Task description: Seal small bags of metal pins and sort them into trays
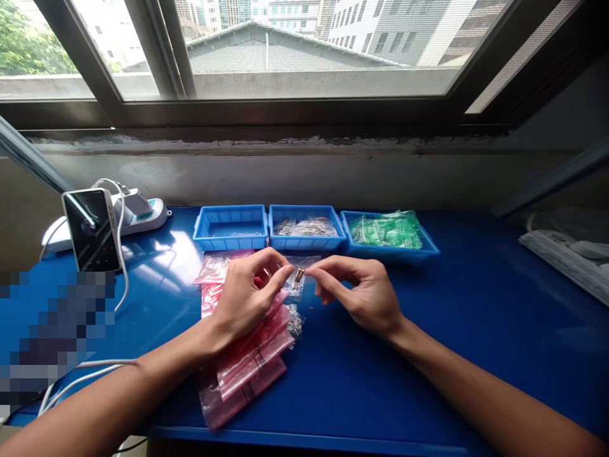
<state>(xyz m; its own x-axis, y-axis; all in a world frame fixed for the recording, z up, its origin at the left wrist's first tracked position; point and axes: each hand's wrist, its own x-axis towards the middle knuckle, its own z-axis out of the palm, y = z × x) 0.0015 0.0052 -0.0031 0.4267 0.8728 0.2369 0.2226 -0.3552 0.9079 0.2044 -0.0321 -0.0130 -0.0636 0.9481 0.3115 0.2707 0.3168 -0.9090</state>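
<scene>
Fingertips (pixel 287 271) of the left hand (pixel 245 295) and right hand (pixel 359 295) curl in on a few small metal fasteners (pixel 299 275) – held or not, I can't tell – just above a clear zip bag (pixel 295 291). Pink zip bags (pixel 247 371) lie under the left wrist, three blue plastic bins (pixel 304 237) beyond, on a blue bench (pixel 476 317).

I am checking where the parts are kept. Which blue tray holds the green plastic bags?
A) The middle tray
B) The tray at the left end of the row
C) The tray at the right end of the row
C. The green plastic bags lie inside the blue tray at the right end of the row.
</scene>
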